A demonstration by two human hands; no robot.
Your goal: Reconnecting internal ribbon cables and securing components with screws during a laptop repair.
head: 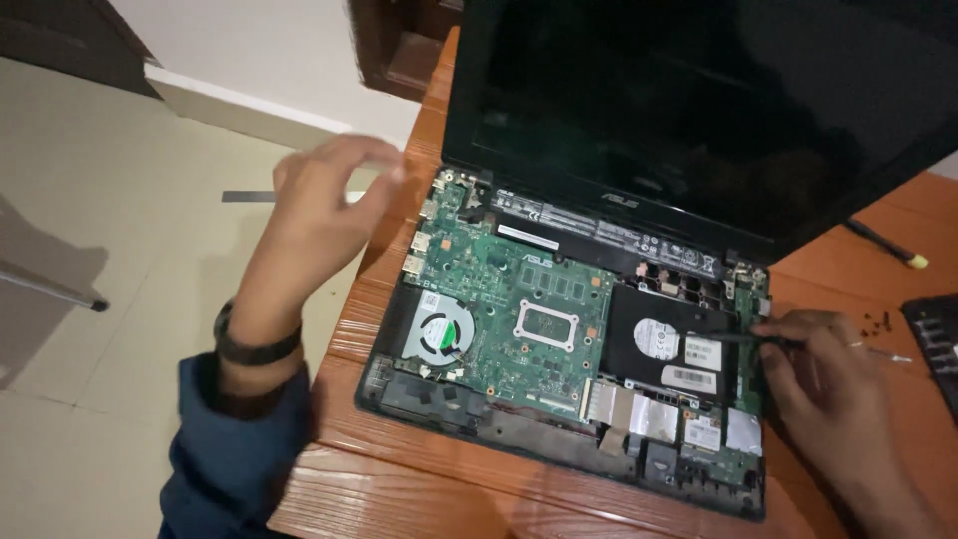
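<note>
An opened laptop (559, 329) lies on a wooden table (339, 479), its keyboard cover off and its green circuit board bare. The dark screen (689, 110) stands tilted back. My right hand (833, 384) is at the laptop's right edge and grips a thin dark tool (748, 337), a screwdriver by its look, whose tip points at the black hard drive (669, 344). My left hand (314, 215) hovers above the table's left edge near the laptop's rear left corner, blurred, fingers loosely curled, holding nothing I can see. A dark watch sits on that wrist.
A round fan (439, 334) sits at the board's left. Small dark screws (878, 321) lie on the table to the right, beside a black panel (936, 344) at the frame edge. A yellow-tipped tool (888, 245) lies behind. Tiled floor is to the left.
</note>
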